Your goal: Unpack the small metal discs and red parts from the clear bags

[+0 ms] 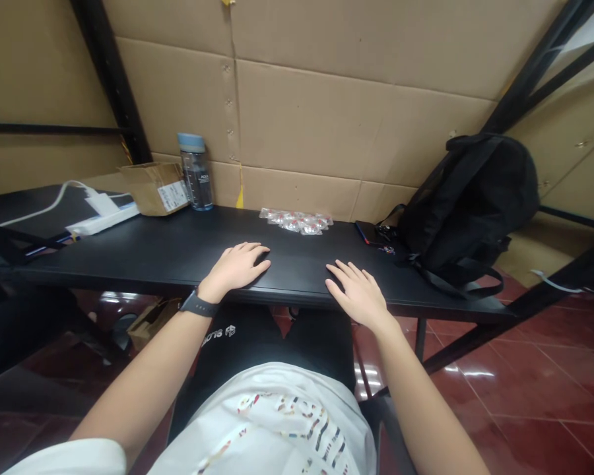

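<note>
My left hand (235,268) rests palm down on the black table (297,264) near its front edge, with the thumb apart from the fingers and nothing held. A dark band circles that wrist. To its right, my right hand (355,290) lies flat at the same edge, fingers slightly spread and holding nothing. Beyond both hands, several small clear plastic packets (297,221) with red and silvery bits lie in a cluster against the cardboard wall. What exactly is inside the packets is too small to tell.
On the left stand a water bottle (196,175) with a blue lid, an open cardboard box (156,190) and a white power strip (106,218) with a plugged-in cable. A black backpack (470,204) sits at the right, beside a blue and red pen (362,233) and keys (386,231).
</note>
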`<action>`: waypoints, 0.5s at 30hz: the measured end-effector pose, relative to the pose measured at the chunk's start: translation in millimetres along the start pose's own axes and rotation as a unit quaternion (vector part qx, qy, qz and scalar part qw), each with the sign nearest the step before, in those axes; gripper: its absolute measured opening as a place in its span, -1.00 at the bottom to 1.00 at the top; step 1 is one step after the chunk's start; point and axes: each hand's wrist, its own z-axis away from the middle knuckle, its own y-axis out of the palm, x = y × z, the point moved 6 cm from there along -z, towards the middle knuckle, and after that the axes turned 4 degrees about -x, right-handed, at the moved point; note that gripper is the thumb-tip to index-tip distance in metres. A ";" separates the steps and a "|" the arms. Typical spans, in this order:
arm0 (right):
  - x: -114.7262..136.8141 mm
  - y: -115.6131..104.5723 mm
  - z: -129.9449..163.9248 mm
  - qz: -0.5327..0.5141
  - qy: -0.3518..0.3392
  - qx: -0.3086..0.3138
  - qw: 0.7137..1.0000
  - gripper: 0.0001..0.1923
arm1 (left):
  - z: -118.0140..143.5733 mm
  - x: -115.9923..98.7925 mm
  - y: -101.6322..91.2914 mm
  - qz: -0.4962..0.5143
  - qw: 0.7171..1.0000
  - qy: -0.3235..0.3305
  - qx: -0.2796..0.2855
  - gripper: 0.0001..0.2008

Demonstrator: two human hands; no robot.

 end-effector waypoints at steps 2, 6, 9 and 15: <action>0.0 0.2 0.0 -0.002 0.002 0.002 1.000 -0.39 | 0.2 -0.1 -0.2 -0.001 1.000 0.001 0.000 -0.47; 0.2 0.0 -0.1 -0.006 0.003 0.002 1.000 -0.39 | 0.1 0.4 0.3 -0.001 1.000 0.003 -0.002 -0.47; 0.1 -0.4 0.2 -0.009 0.004 -0.001 1.000 -0.39 | -0.2 0.6 0.6 0.002 1.000 0.002 -0.001 -0.48; -0.2 -0.2 0.5 -0.005 0.001 -0.006 1.000 -0.40 | 0.0 0.8 0.7 0.005 1.000 0.003 -0.002 -0.48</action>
